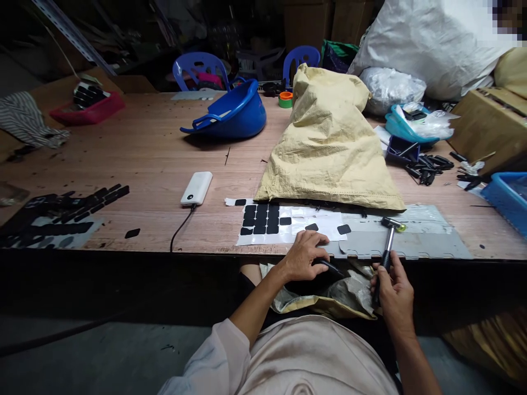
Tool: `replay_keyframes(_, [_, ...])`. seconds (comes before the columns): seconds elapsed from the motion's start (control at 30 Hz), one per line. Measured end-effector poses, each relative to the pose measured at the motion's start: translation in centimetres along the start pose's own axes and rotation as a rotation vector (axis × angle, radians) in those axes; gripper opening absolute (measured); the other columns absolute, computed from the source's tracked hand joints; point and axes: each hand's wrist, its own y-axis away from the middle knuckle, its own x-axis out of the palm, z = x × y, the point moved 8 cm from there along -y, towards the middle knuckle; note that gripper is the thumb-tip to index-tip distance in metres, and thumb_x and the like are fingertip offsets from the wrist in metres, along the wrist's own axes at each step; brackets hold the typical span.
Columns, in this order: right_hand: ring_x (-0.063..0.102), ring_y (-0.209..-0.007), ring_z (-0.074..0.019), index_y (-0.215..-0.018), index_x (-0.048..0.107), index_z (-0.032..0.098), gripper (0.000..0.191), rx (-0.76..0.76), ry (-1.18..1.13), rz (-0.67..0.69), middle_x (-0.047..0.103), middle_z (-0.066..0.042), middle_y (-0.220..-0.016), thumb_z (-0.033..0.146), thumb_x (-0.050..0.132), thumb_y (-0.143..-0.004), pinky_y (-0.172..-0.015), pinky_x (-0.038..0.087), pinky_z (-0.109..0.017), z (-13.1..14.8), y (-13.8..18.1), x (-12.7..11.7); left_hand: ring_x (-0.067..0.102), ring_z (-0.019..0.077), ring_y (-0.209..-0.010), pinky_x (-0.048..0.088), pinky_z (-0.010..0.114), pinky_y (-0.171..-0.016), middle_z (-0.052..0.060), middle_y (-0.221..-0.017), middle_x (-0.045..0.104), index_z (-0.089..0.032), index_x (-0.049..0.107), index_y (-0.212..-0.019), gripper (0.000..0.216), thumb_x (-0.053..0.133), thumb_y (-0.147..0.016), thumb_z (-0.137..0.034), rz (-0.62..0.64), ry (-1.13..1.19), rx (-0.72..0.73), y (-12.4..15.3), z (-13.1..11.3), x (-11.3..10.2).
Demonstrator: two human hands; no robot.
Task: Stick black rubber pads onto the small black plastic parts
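My right hand (394, 291) is closed around the black grip of a small hammer (387, 247), its head up over the table edge and showing a yellow-green face. At the front edge of the table, my left hand (305, 257) has curled fingers and pinches a slim black piece (332, 267) whose kind I cannot make out. Just beyond that hand lies a white backing sheet (292, 236) with rows of black rounded stickers (261, 215). One loose black sticker (343, 229) sits at the sheet's right side. An open sack (313, 303) rests across my lap, below both hands.
A full yellow sack (329, 142) stands behind the sheet. Leftward are a white power bank (196, 188) with a cable, a tilted blue basin (239, 112) and black strips (90, 206). Black parts (428, 167), a teal basket (420, 129) and a blue bin (508, 197) are on the right.
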Motion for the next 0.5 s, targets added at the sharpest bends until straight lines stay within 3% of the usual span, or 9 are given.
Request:
replay_keyframes(0.13, [0.052, -0.055, -0.0125, -0.161, 0.047, 0.019, 0.094, 0.020, 0.025, 0.007, 0.065, 0.002, -0.074, 0.060, 0.074, -0.081, -0.049, 0.041, -0.024, -0.2, 0.0, 0.1, 0.058, 0.0288, -0.123, 0.042, 0.046, -0.110, 0.006, -0.130, 0.070, -0.027, 0.080, -0.098, 0.023, 0.087, -0.076, -0.027, -0.079, 0.022, -0.055, 0.2, 0.6, -0.5])
replay_keyframes(0.33, [0.051, -0.054, -0.0122, -0.163, 0.045, 0.017, 0.098, 0.017, 0.039, 0.002, 0.068, 0.001, -0.075, 0.061, 0.073, -0.079, -0.048, 0.040, -0.024, -0.2, 0.0, 0.0, 0.065, 0.0243, -0.097, 0.050, 0.040, -0.093, 0.007, -0.096, 0.072, -0.022, 0.077, -0.115, 0.024, 0.065, -0.096, -0.028, -0.500, -0.120, -0.497, -3.0, 6.9, -5.9])
replay_keyframes(0.5, [0.051, -0.054, -0.0123, -0.162, 0.045, 0.014, 0.099, -0.010, 0.028, 0.000, 0.069, 0.000, -0.075, 0.061, 0.071, -0.080, -0.047, 0.040, -0.025, -0.2, -0.2, 0.1, 0.065, 0.0266, -0.101, 0.050, 0.037, -0.089, 0.008, -0.095, 0.072, -0.023, 0.078, -0.104, 0.017, 0.069, -0.094, -0.033, -0.551, -0.224, -0.626, -5.8, 9.1, -7.8])
